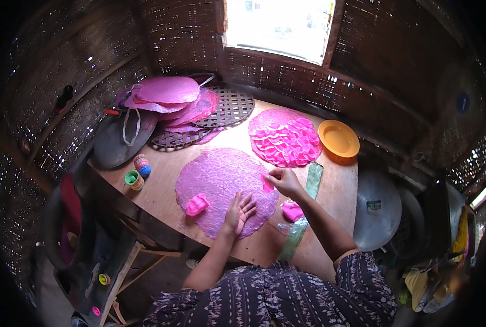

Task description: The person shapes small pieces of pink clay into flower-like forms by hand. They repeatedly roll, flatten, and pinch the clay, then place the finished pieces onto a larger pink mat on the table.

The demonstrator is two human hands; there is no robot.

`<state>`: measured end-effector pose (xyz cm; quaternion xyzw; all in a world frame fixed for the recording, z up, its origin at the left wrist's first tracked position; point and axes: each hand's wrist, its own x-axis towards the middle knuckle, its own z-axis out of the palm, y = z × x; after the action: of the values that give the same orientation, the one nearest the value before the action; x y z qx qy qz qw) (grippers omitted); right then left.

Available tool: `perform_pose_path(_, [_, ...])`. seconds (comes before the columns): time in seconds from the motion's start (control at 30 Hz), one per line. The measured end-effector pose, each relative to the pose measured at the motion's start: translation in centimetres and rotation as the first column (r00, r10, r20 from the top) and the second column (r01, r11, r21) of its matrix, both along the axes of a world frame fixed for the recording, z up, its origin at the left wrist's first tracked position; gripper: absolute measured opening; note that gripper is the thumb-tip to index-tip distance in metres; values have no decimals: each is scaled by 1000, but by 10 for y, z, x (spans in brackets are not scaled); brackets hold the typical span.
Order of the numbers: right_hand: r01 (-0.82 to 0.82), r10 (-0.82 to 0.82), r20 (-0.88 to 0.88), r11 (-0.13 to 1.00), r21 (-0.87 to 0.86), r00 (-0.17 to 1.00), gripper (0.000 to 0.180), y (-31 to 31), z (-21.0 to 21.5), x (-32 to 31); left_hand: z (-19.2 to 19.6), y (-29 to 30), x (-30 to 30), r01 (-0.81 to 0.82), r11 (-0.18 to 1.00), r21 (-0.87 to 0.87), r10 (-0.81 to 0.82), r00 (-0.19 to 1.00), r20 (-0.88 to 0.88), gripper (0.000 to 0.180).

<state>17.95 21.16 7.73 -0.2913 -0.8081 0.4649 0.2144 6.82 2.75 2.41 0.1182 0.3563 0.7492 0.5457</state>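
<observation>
A pale purple-pink round sheet point(216, 174) lies flat on the wooden table in front of me. My right hand point(284, 182) pinches a small bright pink petal-like piece point(267, 184) at the sheet's right edge. My left hand point(240, 212) rests over the sheet's lower part, palm turned up and fingers spread, holding nothing. A small stack of bright pink pieces point(198, 204) sits near the sheet's left edge. More pink pieces point(292, 211) lie to the right, beside clear plastic. Farther back is a round sheet covered with ruffled pink pieces point(284, 143).
A green strip point(296, 235) runs along the table's right part. At the back right stands an orange plate point(339, 139). Pink discs point(168, 91) are piled with woven trays point(232, 109) at the back left. Two small cups point(134, 180) stand near the left edge.
</observation>
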Motion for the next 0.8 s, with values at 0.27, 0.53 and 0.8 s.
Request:
perform_pose_path(0.27, [-13,-29,-91,904,-428,995,27,24,-23,-132,-26,2,-6,-56,998,41,52,994,94,42])
perform_pose_path(0.53, [19,-215,281,823,568,935,50,26,2,-74,-35,4,-6,-45,996,71,39,996,79,44])
perform_pose_path(0.8, [-15,-149,359,910,414,921,21,16,13,91,-18,5,-2,22,997,74,-27,998,62,45])
